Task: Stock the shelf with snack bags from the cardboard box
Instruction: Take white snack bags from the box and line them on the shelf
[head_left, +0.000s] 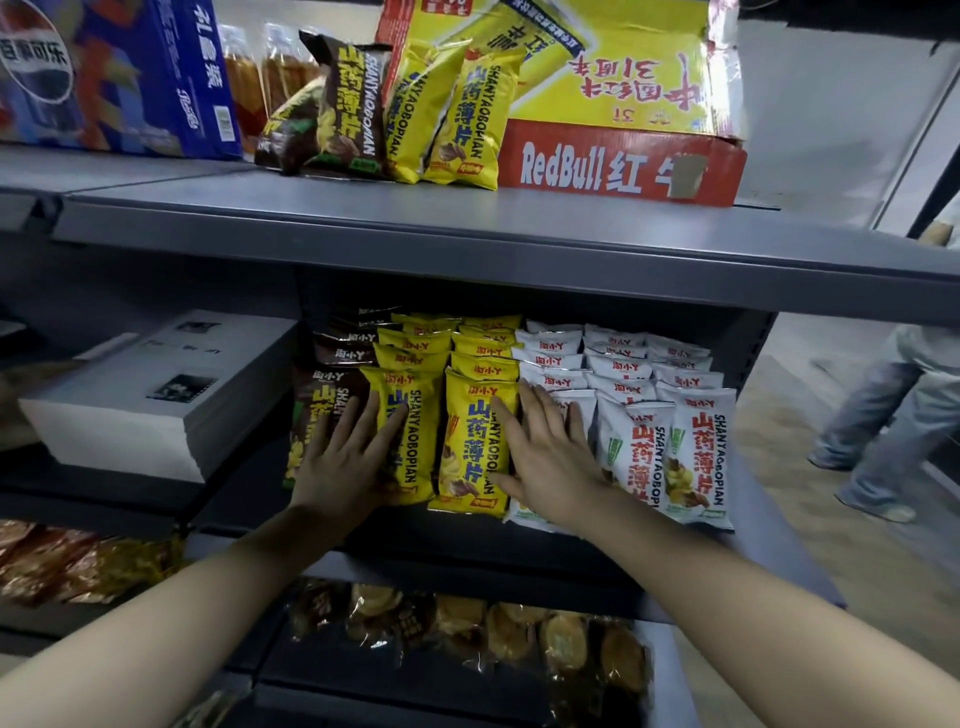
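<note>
Rows of snack bags stand on the middle shelf (467, 540): brown bags (311, 410) at left, yellow bags (475, 447) in the centre, white bags (696, 457) at right. My left hand (348, 457) lies flat with straight fingers on the front brown and yellow bags. With spread fingers, my right hand (545, 452) presses the front bags where yellow meets white. On the top shelf (415, 228) stand a brown bag (353, 109), two yellow bags (467, 119) and a red and yellow RedBull cardboard box (623, 156).
A blue Pepsi carton (130, 73) sits at the top left. A stack of white printed sheets (156, 395) fills the middle shelf's left side. Packed biscuits (467, 639) lie on the lower shelf. A person's legs in jeans (893, 415) stand in the aisle at right.
</note>
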